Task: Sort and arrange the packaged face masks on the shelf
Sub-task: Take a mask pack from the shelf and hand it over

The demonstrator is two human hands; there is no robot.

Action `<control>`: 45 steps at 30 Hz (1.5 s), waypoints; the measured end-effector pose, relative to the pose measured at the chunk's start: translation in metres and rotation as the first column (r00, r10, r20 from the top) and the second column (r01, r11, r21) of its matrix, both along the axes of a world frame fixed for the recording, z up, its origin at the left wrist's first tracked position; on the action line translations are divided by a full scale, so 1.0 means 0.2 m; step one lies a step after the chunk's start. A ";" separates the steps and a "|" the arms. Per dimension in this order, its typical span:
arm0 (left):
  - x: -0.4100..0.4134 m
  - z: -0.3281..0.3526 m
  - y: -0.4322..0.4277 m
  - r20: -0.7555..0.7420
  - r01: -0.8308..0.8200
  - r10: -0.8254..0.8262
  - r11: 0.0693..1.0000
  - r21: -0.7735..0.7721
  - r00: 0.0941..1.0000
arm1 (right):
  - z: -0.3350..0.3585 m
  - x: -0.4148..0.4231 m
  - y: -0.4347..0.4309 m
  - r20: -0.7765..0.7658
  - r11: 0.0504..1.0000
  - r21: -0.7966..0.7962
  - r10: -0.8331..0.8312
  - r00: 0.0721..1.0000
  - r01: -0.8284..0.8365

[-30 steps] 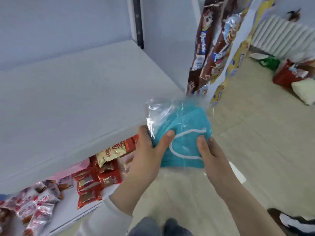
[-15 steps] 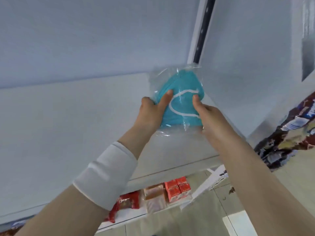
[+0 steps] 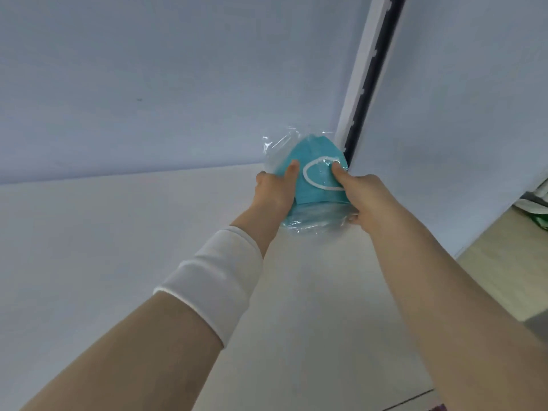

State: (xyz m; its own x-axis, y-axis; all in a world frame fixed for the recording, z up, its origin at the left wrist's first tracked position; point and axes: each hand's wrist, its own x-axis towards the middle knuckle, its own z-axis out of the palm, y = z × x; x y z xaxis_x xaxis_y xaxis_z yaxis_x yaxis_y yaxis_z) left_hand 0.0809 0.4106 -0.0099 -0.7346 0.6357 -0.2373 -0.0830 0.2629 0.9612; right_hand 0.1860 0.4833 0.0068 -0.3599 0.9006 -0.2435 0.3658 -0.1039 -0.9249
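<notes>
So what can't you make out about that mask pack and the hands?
Head view only:
- Whether the mask pack touches the shelf: hands cover its lower edge.
- Fingers of the left hand and right hand under the pack: hidden by it.
- How many masks inside: the top one hides the rest.
- Green item, right edge: cut off.

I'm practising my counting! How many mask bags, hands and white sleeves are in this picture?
Clear bag of teal masks: 1
Hands: 2, left hand and right hand
White sleeve: 1
Total: 4
</notes>
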 end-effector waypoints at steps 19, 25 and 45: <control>-0.15 -0.05 0.38 0.021 -0.075 0.075 0.997 0.001 0.997 | 0.00 -0.24 0.38 0.359 0.964 0.234 0.037 0.933 -0.128; -0.16 -0.04 0.37 0.050 -0.055 0.055 0.998 0.008 0.997 | 0.01 -0.24 0.39 0.389 0.957 0.260 0.020 0.921 -0.131; 0.01 0.07 -0.47 -0.746 -0.094 -0.280 0.905 -0.416 0.605 | 0.08 -0.10 -0.27 0.469 0.530 0.777 -0.129 0.873 -0.339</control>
State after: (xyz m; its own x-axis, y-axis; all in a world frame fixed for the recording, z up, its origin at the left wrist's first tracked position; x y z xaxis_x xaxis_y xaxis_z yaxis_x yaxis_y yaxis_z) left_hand 0.0821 0.3161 0.0048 -0.6914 0.7045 0.1601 0.6856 0.5698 0.4532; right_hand 0.1663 0.4301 0.0225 -0.5347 0.7282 0.4287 0.6778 0.6726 -0.2970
